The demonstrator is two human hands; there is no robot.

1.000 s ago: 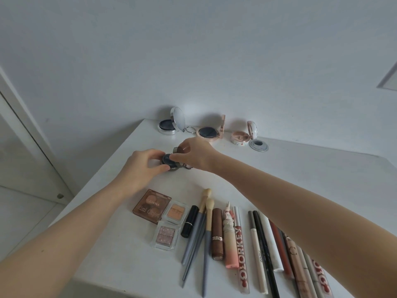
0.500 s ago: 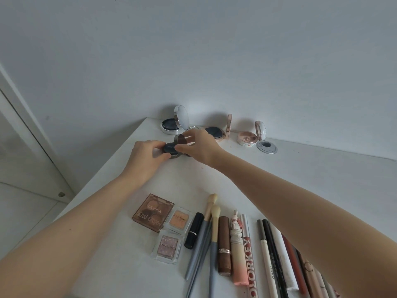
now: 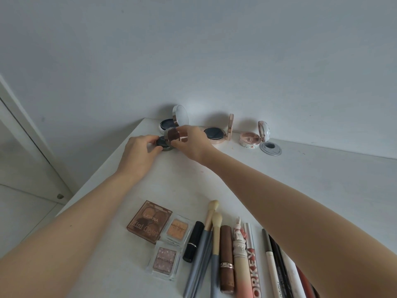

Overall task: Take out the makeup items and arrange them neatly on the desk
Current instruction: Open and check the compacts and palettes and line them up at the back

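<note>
Your left hand point(image 3: 139, 152) reaches forward, its fingers curled and pinching the base of the small compact point(image 3: 164, 144) on the table point(image 3: 300, 179); your right hand point(image 3: 191, 143) pinches its raised lid.

Home room, my dressing spot: white desk point(image 3: 322, 190) against plain wall point(image 3: 193, 50), open compacts point(image 3: 217, 134) at 12 o'clock, brushes point(image 3: 211, 229) and lipsticks at 6.
</note>
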